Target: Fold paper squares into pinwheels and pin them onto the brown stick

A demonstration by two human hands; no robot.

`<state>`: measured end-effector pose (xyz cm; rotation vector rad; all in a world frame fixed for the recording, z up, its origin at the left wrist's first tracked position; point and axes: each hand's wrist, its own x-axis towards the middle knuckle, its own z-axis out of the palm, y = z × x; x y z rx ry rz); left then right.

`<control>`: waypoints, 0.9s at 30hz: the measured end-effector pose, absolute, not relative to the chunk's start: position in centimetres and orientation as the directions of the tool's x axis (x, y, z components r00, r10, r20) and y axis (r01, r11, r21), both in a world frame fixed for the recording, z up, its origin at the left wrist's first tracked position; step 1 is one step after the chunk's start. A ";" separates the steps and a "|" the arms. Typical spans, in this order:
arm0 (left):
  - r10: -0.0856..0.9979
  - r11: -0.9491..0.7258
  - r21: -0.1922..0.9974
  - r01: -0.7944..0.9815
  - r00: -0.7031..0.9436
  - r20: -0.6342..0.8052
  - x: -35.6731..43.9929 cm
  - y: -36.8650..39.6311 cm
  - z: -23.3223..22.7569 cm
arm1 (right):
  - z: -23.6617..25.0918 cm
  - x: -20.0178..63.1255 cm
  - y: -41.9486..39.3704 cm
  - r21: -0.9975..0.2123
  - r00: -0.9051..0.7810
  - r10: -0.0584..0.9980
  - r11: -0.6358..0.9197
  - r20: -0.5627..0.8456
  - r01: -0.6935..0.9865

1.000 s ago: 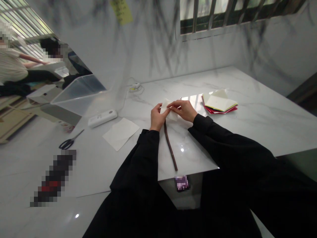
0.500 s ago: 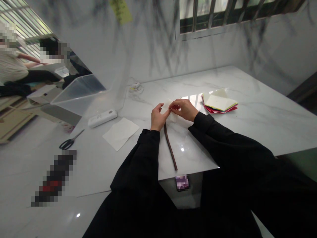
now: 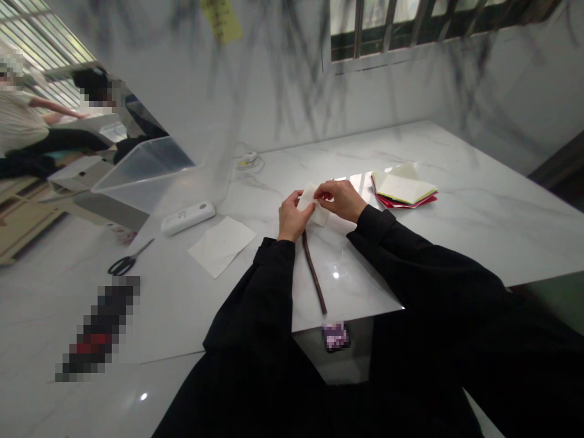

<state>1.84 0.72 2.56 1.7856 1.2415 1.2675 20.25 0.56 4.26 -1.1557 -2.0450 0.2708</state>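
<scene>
The right hand (image 3: 343, 199) has eased slightly from the left hand (image 3: 291, 217), both pinching paper (image 3: 307, 196) beyond the stick (image 3: 312, 266) just inside the table's (image 3: 360, 267) near edge, seemingly mid-shaping.

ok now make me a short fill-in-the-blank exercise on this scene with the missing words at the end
1. Of the scissors and the pale paper, the left hand and right hand have their fingers on the ____.
2. The thin stick that shows below the hands is ____ in colour.
3. In the picture, the scissors lie to the ____ of the loose white sheet.
4. The note at the top of the view is ____ in colour.

Missing words: pale paper; brown; left; yellow.
</scene>
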 end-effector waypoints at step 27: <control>0.945 -0.223 0.953 0.204 -0.195 0.263 -0.2 3.2 0.3 | 1.0 24.7 3.5 -0.600 -0.092 0.955 0.250 0.282 0.760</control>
